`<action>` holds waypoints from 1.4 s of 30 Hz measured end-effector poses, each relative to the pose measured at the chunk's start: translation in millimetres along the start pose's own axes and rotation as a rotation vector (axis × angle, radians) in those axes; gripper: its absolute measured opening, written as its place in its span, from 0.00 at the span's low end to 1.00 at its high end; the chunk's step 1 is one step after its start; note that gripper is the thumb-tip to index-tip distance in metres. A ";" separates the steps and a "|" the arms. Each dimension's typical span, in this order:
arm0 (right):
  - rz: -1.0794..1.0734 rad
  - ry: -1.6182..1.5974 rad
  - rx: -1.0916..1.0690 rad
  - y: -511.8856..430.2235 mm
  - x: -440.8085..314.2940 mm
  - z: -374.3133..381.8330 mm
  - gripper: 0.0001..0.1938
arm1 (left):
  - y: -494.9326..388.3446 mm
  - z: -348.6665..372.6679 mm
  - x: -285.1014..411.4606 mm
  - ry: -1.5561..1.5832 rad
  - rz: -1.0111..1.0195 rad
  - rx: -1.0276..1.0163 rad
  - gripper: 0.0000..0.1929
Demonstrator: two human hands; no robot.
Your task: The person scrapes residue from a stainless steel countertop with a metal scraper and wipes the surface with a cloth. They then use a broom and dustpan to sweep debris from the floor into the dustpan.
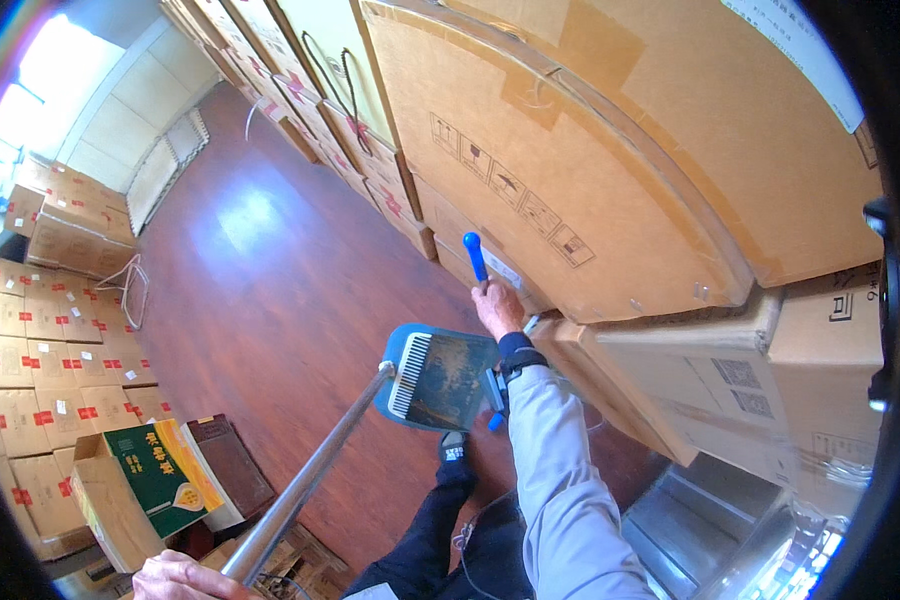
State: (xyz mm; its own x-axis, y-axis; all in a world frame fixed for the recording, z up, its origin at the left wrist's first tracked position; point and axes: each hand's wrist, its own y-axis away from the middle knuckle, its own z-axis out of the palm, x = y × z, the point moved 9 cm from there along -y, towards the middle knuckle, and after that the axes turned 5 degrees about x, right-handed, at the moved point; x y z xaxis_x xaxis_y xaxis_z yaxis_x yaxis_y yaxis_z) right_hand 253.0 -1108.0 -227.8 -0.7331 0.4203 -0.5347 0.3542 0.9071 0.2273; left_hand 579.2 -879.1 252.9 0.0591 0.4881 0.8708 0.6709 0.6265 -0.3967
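My left hand (187,579), at the bottom left edge, is closed around the long metal pole (311,469) of a dustpan. The blue-grey dustpan (444,379), at the pole's far end, is near the floor ahead of my shoe (452,448). White comb teeth line one side, and pale dirt marks its inside. My right hand (499,307) grips a handle with a rounded blue end (475,255), close to the stacked cartons. My forearm hides the rest of that handle. A small blue-grey piece (495,386) shows between the dustpan and my wrist; its link to the handle is unclear.
Large taped cartons (525,172) tower along the right. Small cartons with red marks (37,352) are stacked at left, beside a green-and-yellow box (161,472). A metal container (697,517) stands at lower right. Reddish wood flooring (270,285) runs between the stacks.
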 end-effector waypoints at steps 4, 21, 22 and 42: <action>-0.095 -0.029 0.088 70.7 3.2 -38.6 0.19 | 27.0 -25.1 -20.6 0.034 -0.217 0.293 0.18; 0.248 -0.573 0.281 388.7 224.8 -199.6 0.06 | 38.2 2.1 -65.5 -0.053 -0.477 0.425 0.10; 0.147 -0.560 0.278 392.6 218.2 -204.0 0.06 | 36.0 3.0 -77.8 -0.023 -0.438 0.387 0.10; 0.578 -0.530 0.291 242.6 254.9 -84.5 0.20 | 44.5 1.3 -128.2 -0.082 -0.563 0.274 0.09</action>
State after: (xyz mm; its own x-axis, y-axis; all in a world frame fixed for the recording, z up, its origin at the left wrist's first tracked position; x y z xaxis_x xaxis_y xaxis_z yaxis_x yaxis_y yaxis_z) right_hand 103.1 -778.9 -240.2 -0.0455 0.6849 -0.7273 0.7796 0.4795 0.4028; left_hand 600.6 -913.0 123.3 -0.3123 0.0766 0.9469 0.3687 0.9284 0.0465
